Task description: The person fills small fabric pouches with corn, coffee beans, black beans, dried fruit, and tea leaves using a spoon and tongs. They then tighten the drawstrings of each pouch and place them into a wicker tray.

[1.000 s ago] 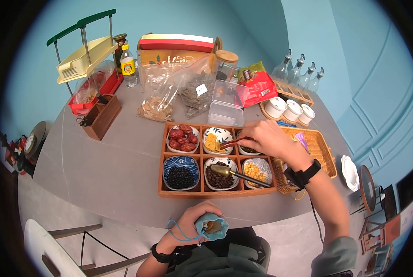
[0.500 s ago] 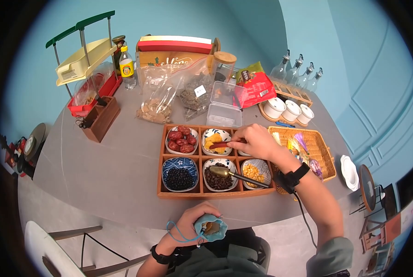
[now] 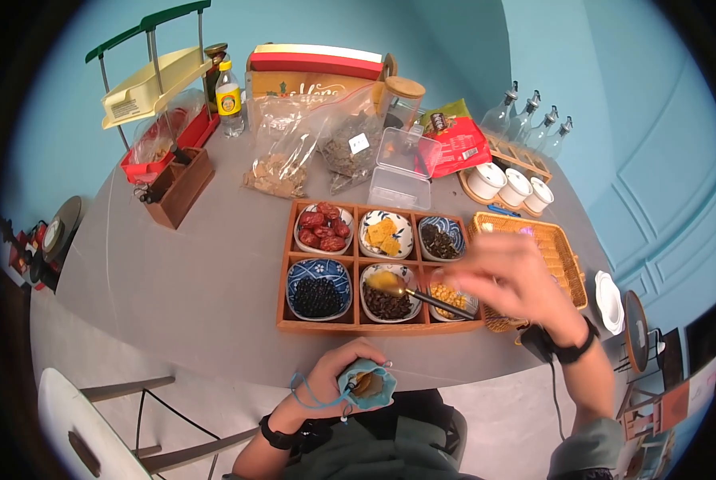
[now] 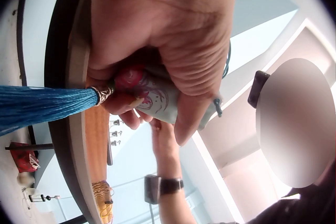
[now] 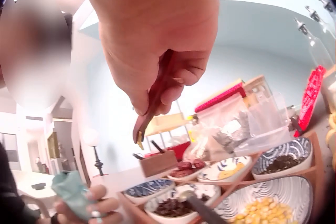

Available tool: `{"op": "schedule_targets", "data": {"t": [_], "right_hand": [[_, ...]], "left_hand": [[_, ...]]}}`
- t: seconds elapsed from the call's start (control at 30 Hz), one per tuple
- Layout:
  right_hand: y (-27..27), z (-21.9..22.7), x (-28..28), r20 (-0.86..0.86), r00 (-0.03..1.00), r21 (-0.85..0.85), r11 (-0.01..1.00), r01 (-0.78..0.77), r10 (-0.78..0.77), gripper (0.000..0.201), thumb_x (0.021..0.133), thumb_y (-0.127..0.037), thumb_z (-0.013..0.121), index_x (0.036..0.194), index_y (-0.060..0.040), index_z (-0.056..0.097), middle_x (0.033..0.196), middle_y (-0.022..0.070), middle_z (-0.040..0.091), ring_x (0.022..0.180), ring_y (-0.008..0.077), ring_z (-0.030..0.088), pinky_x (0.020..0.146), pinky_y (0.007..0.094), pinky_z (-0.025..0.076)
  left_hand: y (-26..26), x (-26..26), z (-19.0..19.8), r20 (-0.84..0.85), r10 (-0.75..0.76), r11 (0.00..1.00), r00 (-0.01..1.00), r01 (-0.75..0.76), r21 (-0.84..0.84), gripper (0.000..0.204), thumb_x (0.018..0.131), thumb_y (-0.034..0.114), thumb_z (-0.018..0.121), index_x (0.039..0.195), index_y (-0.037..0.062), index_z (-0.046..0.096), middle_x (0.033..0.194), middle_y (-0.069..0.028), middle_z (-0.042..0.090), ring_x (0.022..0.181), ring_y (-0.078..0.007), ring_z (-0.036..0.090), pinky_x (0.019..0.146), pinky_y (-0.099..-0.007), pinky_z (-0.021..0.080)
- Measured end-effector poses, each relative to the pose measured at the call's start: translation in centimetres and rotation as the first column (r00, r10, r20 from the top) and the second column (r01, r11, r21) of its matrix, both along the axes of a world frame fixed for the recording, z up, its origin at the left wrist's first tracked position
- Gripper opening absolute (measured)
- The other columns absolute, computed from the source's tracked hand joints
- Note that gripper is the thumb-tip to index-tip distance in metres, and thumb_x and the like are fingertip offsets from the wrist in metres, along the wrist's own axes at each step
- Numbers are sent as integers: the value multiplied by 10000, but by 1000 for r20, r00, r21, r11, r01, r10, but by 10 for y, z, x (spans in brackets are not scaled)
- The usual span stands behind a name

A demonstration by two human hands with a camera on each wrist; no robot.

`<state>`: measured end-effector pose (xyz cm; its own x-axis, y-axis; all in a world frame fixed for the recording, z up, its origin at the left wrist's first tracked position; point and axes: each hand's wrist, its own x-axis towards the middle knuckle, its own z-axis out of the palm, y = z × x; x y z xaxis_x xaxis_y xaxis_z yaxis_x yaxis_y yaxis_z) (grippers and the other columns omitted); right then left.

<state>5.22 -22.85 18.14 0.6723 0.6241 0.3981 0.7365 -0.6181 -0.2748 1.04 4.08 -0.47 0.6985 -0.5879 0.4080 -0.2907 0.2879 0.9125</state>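
Over the tray's lower right part in the head view, the right hand [image 3: 506, 276] is blurred; the right wrist view shows its fingers gripping dark red tongs [image 5: 157, 90] with a small yellow piece [image 5: 140, 141] at the tips. The left hand [image 3: 326, 380] holds a light blue drawstring pouch [image 3: 382, 386] below the tray, its mouth upward and something yellowish inside. A blue tassel [image 4: 47, 107] hangs from the pouch. Yellow pieces [image 3: 383, 236] lie in the upper middle bowl. A metal scoop [image 3: 442, 304] rests across the lower bowls.
The wooden tray [image 3: 350, 327] also holds bowls of red dates [image 3: 322, 227], black beans [image 3: 316, 298] and dark leaves [image 3: 439, 240]. Behind stand clear bags [image 3: 282, 152] and a plastic box [image 3: 399, 188]. A wicker basket [image 3: 575, 280] and white jars [image 3: 486, 182] are at the right.
The right hand has lifted from the upper middle bowl and moved right and toward the person, blurred with motion. The upper right bowl is uncovered. The left hand still holds the pouch.
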Motion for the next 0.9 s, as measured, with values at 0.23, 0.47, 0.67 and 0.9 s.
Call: {"op": "schedule_targets", "data": {"t": [0.23,0.47,0.67,0.9], "right_hand": [[25,15,-86,211,938,-374,909,-184,276,161,784,-190,768,862,-57,725,764,-12,551,679,137,562,520,296,409],[48,-10,-88,392,828,-635,769,-72,401,119,697,-178,655,759,-76,650,804,-9,545,734,127,535,563,250,379],[49,-5,-85,258,921,-566,818,-101,293,132,684,-192,653,738,-75,628,747,-10,472,739,131,528,566,254,387],[46,-11,-86,242,923,-581,807,-108,298,128,682,-183,659,747,-74,643,763,-6,480,752,131,547,566,267,402]], "left_hand": [[-1,0,-1,-38,-33,999,999,33,-12,543,712,79,935,1158,53,626,1107,-83,628,1022,-187,638,906,-301,507],[-2,-1,10,23,1,998,1000,-2,55,497,744,124,922,1142,41,636,1093,-63,631,1004,-171,641,894,-296,506],[-3,-3,10,-52,25,997,998,-20,79,486,742,127,924,1127,45,640,1072,-60,633,986,-166,642,876,-297,509],[-3,-2,9,1,17,997,1000,-17,74,523,728,127,925,1148,40,625,1068,-86,641,976,-206,653,879,-315,515]]}}
